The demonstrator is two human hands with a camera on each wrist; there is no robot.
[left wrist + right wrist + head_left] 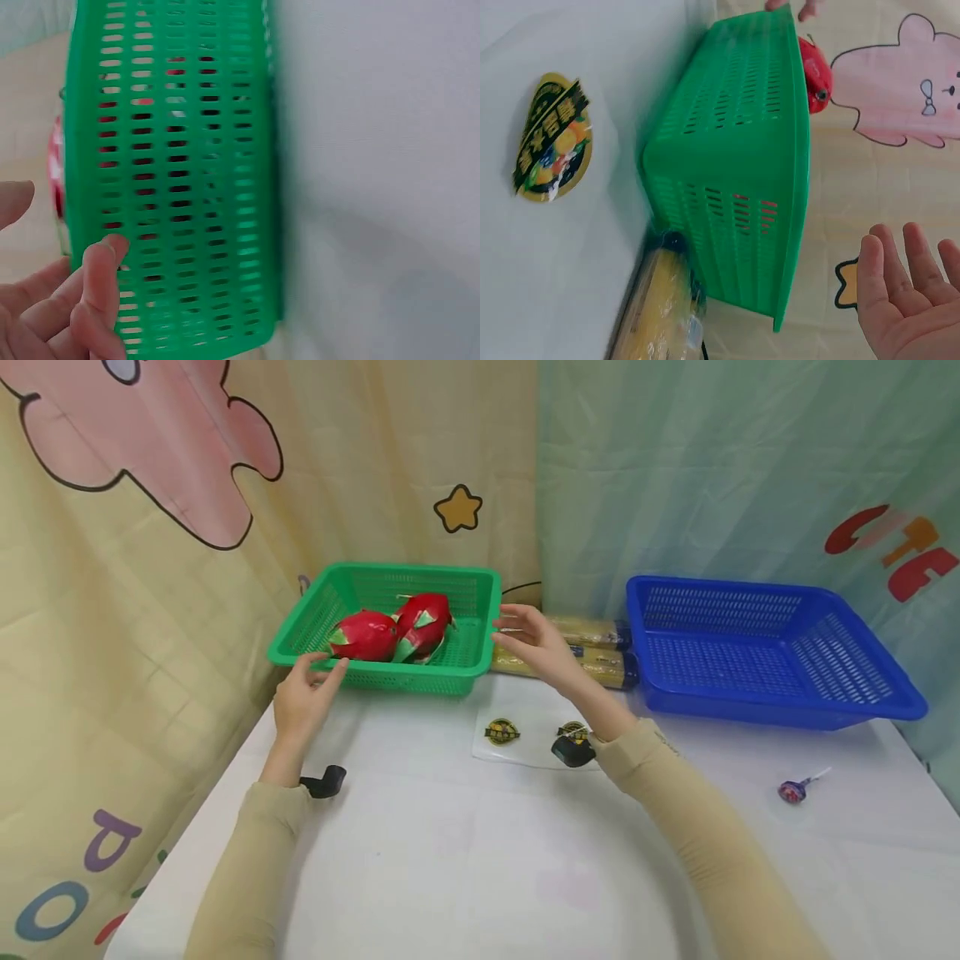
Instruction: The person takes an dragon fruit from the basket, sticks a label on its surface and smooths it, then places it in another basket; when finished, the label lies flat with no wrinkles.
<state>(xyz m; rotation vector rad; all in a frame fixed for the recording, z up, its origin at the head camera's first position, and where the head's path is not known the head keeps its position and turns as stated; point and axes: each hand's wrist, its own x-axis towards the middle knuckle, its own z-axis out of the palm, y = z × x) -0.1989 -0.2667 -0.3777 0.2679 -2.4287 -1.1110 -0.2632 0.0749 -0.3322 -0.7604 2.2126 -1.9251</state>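
Note:
A green plastic basket (480, 672) stands at the back left of the table with two red dragon fruits (365, 637) in it. My left hand (303, 697) is at its front left corner. In the left wrist view, loosely bent fingers (97, 292) lie right at the slotted wall, the thumb held apart from them. At the basket's right end is my right hand (542, 647), fingers spread and fingertips close to the rim. The right wrist view shows that palm (915, 319) with nothing in it.
Yellow packs with dark ends (603, 667) lie between the green basket and a blue basket (750, 710). A clear plastic bag with printed labels (501, 732) lies in front of them. A lollipop (792, 791) sits on the right. Curtains stand behind and left.

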